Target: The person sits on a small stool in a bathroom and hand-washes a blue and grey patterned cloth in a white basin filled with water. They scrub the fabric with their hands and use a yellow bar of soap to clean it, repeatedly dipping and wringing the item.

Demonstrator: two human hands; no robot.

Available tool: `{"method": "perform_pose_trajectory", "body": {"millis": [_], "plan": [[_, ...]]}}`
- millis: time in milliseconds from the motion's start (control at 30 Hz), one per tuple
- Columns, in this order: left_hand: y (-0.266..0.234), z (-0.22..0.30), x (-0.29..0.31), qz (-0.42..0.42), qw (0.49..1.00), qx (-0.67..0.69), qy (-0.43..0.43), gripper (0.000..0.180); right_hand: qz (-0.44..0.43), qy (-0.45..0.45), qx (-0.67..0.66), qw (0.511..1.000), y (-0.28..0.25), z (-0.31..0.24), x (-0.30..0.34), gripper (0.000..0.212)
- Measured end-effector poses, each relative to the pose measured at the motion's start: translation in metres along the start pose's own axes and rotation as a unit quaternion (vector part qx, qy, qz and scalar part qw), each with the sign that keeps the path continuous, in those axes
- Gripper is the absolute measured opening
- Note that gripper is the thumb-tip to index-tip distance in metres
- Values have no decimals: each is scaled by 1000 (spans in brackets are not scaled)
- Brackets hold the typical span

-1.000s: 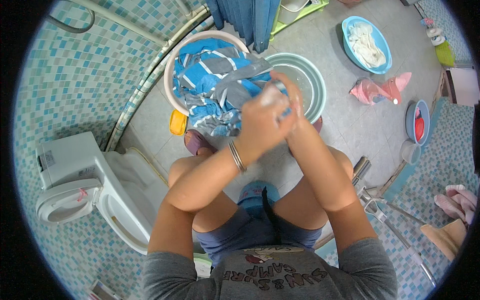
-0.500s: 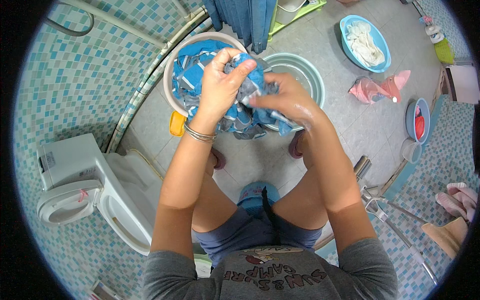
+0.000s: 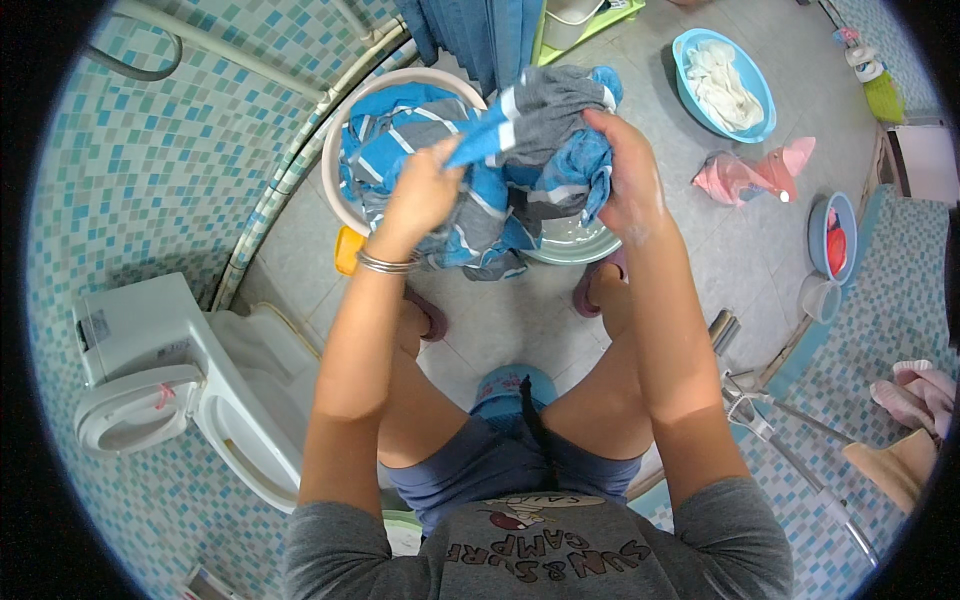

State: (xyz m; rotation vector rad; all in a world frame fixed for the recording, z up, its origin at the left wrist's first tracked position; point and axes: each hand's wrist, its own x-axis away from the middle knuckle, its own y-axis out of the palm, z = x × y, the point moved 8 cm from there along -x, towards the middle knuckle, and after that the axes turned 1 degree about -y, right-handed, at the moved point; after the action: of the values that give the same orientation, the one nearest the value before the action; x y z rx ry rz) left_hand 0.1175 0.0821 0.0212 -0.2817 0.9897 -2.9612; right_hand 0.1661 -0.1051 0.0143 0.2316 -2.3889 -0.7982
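A large blue and grey cloth with white stripes (image 3: 555,112) is stretched between my two hands over the basins. My left hand (image 3: 428,190), a little blurred, is closed on one end of it. On the other side my right hand (image 3: 632,172), wet and with some suds at the wrist, grips a bunched part. More of the same cloth fills the pale pink basin (image 3: 333,165) at the left and hangs over its near rim. Beneath my right hand stands a light green basin (image 3: 575,250) with water in it, mostly hidden by the cloth.
A yellow container (image 3: 348,250) sits beside the pink basin. At the right are a blue basin with white cloth (image 3: 722,85), a pink plastic bag (image 3: 735,180) and a small basin with something red (image 3: 836,245). A white toilet (image 3: 235,430) stands left; a blue curtain (image 3: 480,40) hangs ahead.
My hands have moved apart, the left lower and the right outward. The bunched cloth between them has opened out and now covers more of the green basin.
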Motion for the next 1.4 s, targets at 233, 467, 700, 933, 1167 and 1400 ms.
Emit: {"method": "perform_pose_trajectory", "body": {"millis": [233, 467, 700, 933, 1167, 1400], "plan": [[-16, 36, 7, 27, 887, 453, 82, 46, -1, 131, -66, 989, 30, 43, 6, 33], [-11, 56, 25, 284, 945, 23, 160, 37, 4, 47, -23, 999, 37, 97, 5, 31], [18, 101, 59, 148, 961, 39, 229, 12, -140, 31, -117, 983, 52, 58, 10, 33], [-33, 33, 10, 319, 931, 168, 49, 10, -18, 62, -31, 997, 48, 85, 22, 34], [30, 104, 61, 186, 959, 38, 209, 13, -42, 78, -204, 975, -6, 94, -26, 28], [-24, 13, -3, 189, 953, 230, -49, 31, -78, 102, -90, 988, 55, 60, 22, 38]]}}
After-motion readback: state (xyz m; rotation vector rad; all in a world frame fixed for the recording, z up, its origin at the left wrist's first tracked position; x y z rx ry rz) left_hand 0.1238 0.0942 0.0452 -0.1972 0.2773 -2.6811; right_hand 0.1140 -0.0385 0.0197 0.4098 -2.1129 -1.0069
